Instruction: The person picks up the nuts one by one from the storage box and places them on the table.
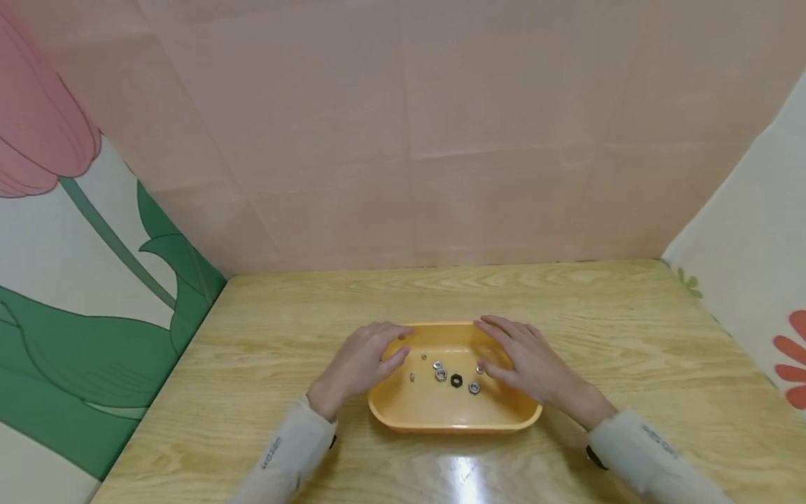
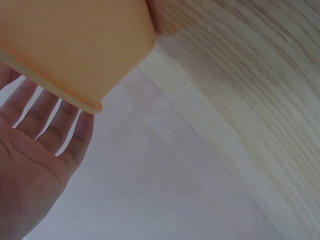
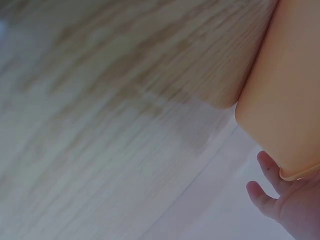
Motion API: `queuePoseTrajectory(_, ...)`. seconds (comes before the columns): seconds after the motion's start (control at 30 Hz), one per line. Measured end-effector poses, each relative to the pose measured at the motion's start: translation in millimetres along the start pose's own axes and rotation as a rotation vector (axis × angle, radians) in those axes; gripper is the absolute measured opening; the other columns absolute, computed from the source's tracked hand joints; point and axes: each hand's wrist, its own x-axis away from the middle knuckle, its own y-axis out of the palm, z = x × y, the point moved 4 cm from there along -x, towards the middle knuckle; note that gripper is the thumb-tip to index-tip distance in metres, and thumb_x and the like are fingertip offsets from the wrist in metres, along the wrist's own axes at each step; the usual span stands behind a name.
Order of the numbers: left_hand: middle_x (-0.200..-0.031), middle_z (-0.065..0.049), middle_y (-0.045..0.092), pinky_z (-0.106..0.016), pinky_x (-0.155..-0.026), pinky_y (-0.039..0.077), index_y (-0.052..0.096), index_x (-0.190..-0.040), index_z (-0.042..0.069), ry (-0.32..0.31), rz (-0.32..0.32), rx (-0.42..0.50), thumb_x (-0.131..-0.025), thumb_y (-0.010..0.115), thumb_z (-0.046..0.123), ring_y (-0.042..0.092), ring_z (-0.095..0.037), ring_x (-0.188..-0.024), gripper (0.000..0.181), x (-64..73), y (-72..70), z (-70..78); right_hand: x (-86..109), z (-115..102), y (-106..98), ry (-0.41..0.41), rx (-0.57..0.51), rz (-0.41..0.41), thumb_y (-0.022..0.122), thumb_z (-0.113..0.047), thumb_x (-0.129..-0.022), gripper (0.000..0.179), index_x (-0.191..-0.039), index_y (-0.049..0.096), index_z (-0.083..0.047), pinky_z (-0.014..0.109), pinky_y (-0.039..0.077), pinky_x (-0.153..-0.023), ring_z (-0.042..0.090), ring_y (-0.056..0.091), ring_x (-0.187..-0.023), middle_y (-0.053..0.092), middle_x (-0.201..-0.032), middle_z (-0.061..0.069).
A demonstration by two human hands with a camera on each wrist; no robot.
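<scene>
A yellow rectangular tray [image 1: 460, 418] stands on the table with several hex nuts lying apart in it. Among them are a black nut [image 1: 456, 381], a larger silver nut [image 1: 441, 375] beside it, another silver nut [image 1: 474, 388] and a tiny one [image 1: 412, 377]. My left hand [image 1: 362, 360] is over the tray's left rim, fingers spread and thumb over the inside. Over the right rim is my right hand [image 1: 529, 360], its thumb close to a small silver nut [image 1: 480, 369]. Both wrist views show loosely extended fingers at the rim; whether they touch it I cannot tell.
The wood-grain table [image 1: 264, 329] spreads around the tray. At its back edge rises a pink wall covering [image 1: 409, 154]. A tulip-patterned panel [image 1: 126, 280] borders the left side, and a white panel with a red flower [image 1: 755, 245] the right.
</scene>
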Motion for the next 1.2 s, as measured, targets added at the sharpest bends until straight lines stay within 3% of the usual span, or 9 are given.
queuePoseTrajectory(0.53, -0.122, -0.002, 0.071, -0.041, -0.094, 0.052, 0.068, -0.125, 0.013, 0.018, -0.024, -0.005, -0.092, 0.070, 0.020, 0.067, -0.020, -0.106, 0.034, 0.2, 10.9, 0.8, 1.1, -0.5, 1.9, -0.017, 0.007, 0.030, 0.069, -0.037, -0.091, 0.068, -0.147, 0.045, -0.007, 0.064, 0.034, -0.108, 0.040, 0.047, -0.134, 0.047, -0.149, 0.018)
queuePoseTrajectory(0.87, -0.123, 0.001, 0.070, -0.041, -0.103, 0.042, 0.065, -0.129, 0.017, -0.032, -0.100, -0.049, -0.094, 0.068, 0.025, 0.063, -0.019, -0.116, 0.035, 2.4, 19.0, -0.6, -1.0, -0.7, 0.3, -0.004, 0.002, 0.008, 0.069, -0.037, -0.091, 0.067, -0.147, 0.045, -0.008, 0.064, 0.034, -0.109, 0.040, 0.046, -0.135, 0.047, -0.149, 0.018)
queuePoseTrajectory(1.2, -0.121, 0.002, 0.071, -0.039, -0.102, 0.039, 0.065, -0.128, 0.017, -0.032, -0.133, -0.074, -0.096, 0.065, 0.027, 0.063, -0.017, -0.113, 0.034, 1.9, 27.7, -0.9, -1.7, 0.7, 1.7, -0.008, -0.007, 0.016, 0.070, -0.036, -0.091, 0.068, -0.147, 0.045, -0.008, 0.064, 0.034, -0.109, 0.040, 0.046, -0.135, 0.047, -0.149, 0.018)
